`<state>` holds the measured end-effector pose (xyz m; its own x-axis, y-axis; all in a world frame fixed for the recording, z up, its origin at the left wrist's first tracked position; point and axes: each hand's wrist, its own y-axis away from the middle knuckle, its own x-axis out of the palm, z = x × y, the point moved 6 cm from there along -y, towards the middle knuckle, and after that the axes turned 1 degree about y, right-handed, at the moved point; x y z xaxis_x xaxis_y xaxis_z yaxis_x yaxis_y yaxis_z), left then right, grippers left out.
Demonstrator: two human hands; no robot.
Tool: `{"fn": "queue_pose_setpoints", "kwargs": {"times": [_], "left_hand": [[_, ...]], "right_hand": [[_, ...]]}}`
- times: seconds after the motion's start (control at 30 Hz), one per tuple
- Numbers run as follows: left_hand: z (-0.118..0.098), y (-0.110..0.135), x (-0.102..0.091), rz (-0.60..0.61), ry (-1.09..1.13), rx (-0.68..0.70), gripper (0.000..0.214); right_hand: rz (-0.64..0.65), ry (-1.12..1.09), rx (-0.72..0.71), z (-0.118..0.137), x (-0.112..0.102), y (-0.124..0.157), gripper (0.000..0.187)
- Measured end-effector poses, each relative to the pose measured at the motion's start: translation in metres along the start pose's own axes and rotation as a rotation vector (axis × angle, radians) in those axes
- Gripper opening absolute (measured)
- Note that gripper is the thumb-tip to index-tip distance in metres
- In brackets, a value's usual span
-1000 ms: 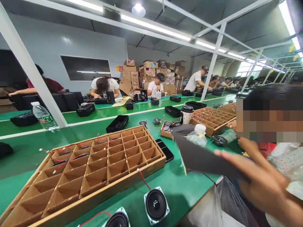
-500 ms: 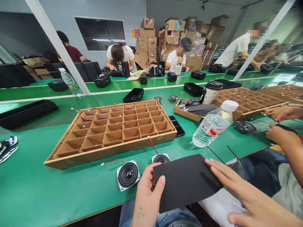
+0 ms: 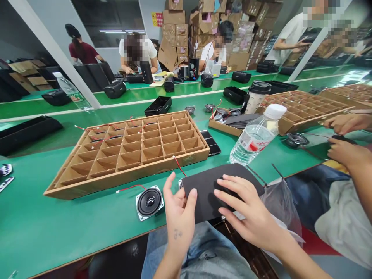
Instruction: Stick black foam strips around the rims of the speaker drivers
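A flat black sheet point(image 3: 204, 195), apparently foam or card, is held over the table's front edge. My left hand point(image 3: 180, 213) pinches its left edge between thumb and fingers. Lying across its upper face is my right hand point(image 3: 251, 213), fingers spread and not wrapped around it. To the left, a square-framed speaker point(image 3: 149, 202) rests face up on the green table, its red wire trailing left. A second speaker point(image 3: 180, 184) is almost wholly hidden behind the sheet and my left hand; its red wire rises behind.
A divided cardboard tray point(image 3: 124, 180) holds several wired speakers in its back-left cells. A black phone point(image 3: 213, 145), a water bottle point(image 3: 254, 135) and a box of parts point(image 3: 225, 127) stand right of it. A co-worker's hands point(image 3: 345, 133) are at the far right.
My right hand has moved left from the sheet's right edge onto its face. The sheet now covers most of the second speaker. The camera view has shifted slightly.
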<state>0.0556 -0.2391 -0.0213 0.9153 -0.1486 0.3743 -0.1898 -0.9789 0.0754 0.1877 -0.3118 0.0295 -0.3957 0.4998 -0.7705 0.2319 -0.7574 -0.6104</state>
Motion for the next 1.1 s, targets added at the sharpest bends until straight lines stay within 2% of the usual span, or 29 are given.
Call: {"fn": "queue_pose_setpoints", "kwargs": {"times": [0.07, 0.1, 0.17, 0.2, 0.23, 0.27, 0.3, 0.37, 0.43, 0.53, 0.67, 0.8, 0.87, 0.97, 1.1], "left_hand": [[0.002, -0.002, 0.003, 0.03, -0.065, 0.037, 0.066], [0.003, -0.003, 0.005, 0.047, -0.134, 0.078, 0.063], [0.0, -0.007, 0.014, 0.106, -0.432, 0.247, 0.046], [-0.001, -0.009, 0.023, 0.156, -0.615, 0.347, 0.035], [-0.002, -0.011, 0.033, 0.217, -0.785, 0.438, 0.027], [-0.001, -0.014, 0.044, 0.287, -0.922, 0.5, 0.024], [0.001, -0.017, 0.055, 0.354, -1.014, 0.53, 0.026], [0.002, -0.024, 0.073, 0.438, -1.103, 0.519, 0.026], [0.004, -0.031, 0.087, 0.459, -1.22, 0.499, 0.024], [0.009, -0.039, 0.099, 0.449, -1.402, 0.473, 0.028], [0.023, -0.047, 0.108, 0.419, -1.575, 0.451, 0.019], [0.033, -0.056, 0.114, 0.334, -1.642, 0.43, 0.026], [0.038, -0.06, 0.117, 0.301, -1.657, 0.418, 0.028], [0.041, -0.063, 0.119, 0.273, -1.68, 0.402, 0.031], [0.034, -0.051, 0.118, 0.245, -1.724, 0.398, 0.042]], "right_hand": [[-0.075, 0.022, 0.049, -0.013, -0.002, -0.001, 0.036], [-0.158, 0.033, 0.128, -0.029, -0.006, 0.0, 0.038], [-0.372, 0.022, 0.381, -0.078, -0.021, 0.008, 0.049], [-0.482, -0.015, 0.542, -0.107, -0.028, 0.015, 0.062], [-0.535, -0.073, 0.688, -0.135, -0.031, 0.022, 0.081], [-0.529, -0.162, 0.809, -0.16, -0.03, 0.026, 0.098], [-0.487, -0.271, 0.869, -0.179, -0.028, 0.026, 0.107], [-0.35, -0.482, 0.834, -0.198, -0.019, 0.015, 0.103], [-0.241, -0.588, 0.745, -0.197, -0.012, 0.002, 0.087], [-0.232, -0.565, 0.741, -0.188, -0.008, -0.008, 0.071], [-0.361, -0.458, 0.82, -0.184, -0.015, -0.011, 0.07], [-0.446, -0.408, 0.854, -0.18, -0.028, -0.014, 0.066], [-0.419, -0.426, 0.844, -0.174, -0.027, -0.016, 0.063], [-0.329, -0.483, 0.814, -0.165, -0.016, -0.018, 0.061], [-0.271, -0.513, 0.783, -0.164, 0.003, -0.015, 0.065]]}}
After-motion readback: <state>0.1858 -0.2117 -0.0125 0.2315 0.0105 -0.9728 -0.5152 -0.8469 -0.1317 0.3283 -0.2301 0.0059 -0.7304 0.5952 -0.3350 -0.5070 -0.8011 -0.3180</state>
